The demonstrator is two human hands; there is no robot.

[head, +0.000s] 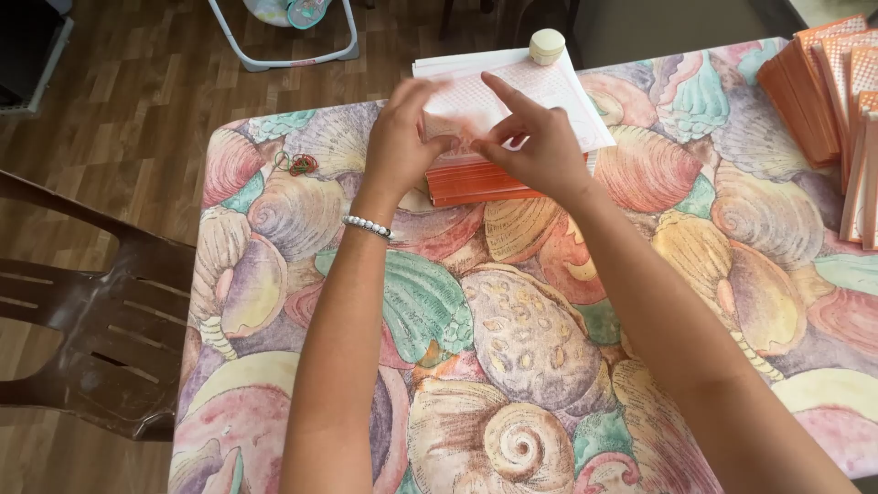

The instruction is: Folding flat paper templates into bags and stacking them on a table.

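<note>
Paper sheet (457, 114), pale pink with a fine printed grid, is held just above an orange stack (480, 181) of folded pieces lying on the far half of the table (512, 348). Behind the stack sits a white pile of flat sheets (567, 87), weighted at its far edge by a small round cream container (547, 46).

Risks, as judged from this position:
- The sheet is thin and held only at its edges. Uneven pull between the two hands could tear it or crease it off-line.
- Both wrists hang directly over the orange stack. A dropped wrist could push the top pieces out of register.
- The white pile overhangs the far table edge slightly. A forward nudge could slide it, and the container with it, off the table.

Hand state:
- Left hand (402, 137): fingers curled and drawn together, pinching the left edge of the sheet. A white bead bracelet (368, 226) sits on the wrist.
- Right hand (540, 146): thumb and lower fingers closed on the right edge, index finger extended straight across the sheet surface.
- The hands are close together but not touching, joined only by the sheet.

Further orange stacks (823, 91) stand at the right corner, well apart. Rubber bands (297, 165) lie near the left hand. A brown plastic chair (82, 311) stands beside the table.
</note>
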